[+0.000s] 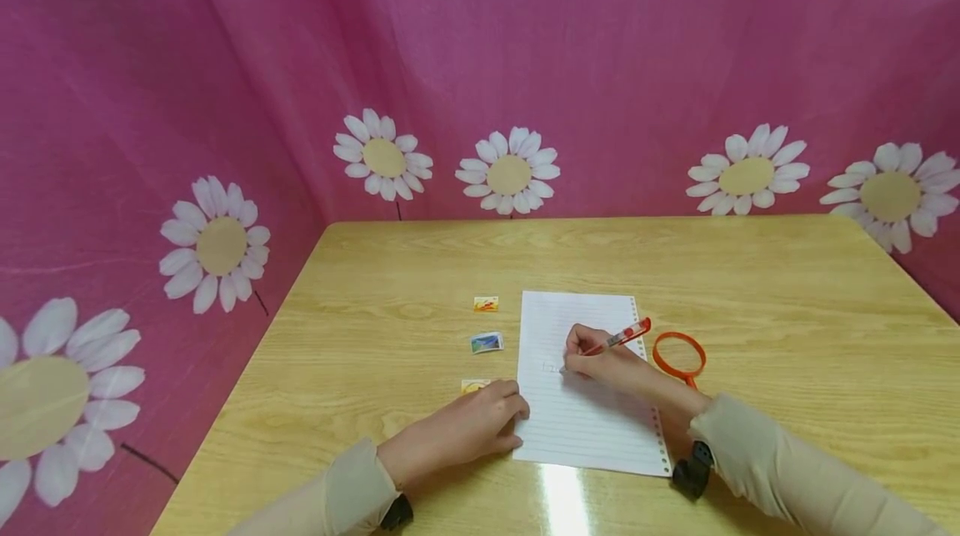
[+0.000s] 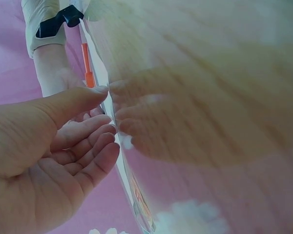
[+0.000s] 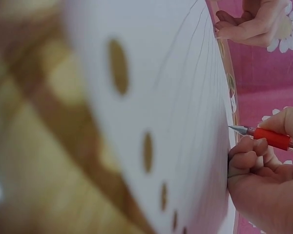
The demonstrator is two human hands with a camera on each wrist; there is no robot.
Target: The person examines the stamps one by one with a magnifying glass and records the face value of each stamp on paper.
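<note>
Right hand [image 1: 602,363]: my fingers pinch a red pen [image 1: 628,333] against the ruled loose-leaf sheet [image 1: 566,429]. Left hand [image 1: 480,421]: my fingers relaxed, grasping nothing, apparently touching the sheet's edge.

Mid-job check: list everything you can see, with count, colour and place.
table: one, light wood, under everything
lined paper: one sheet, white, on the table
handwriting: one short faint bit, greyish, on the paper
pen: one, red and grey, over the paper
small picture cards: three, two yellowish and one blue-green, left of the paper
magnifying glass: one, red-orange, right of the paper
curtain: one, pink with white daisies, behind and left
wrist devices: two, black, one per wrist
sleeves: two, beige, forearms
left hand: one, bare, paper's left edge
right hand: one, bare, gripping the pen
</note>
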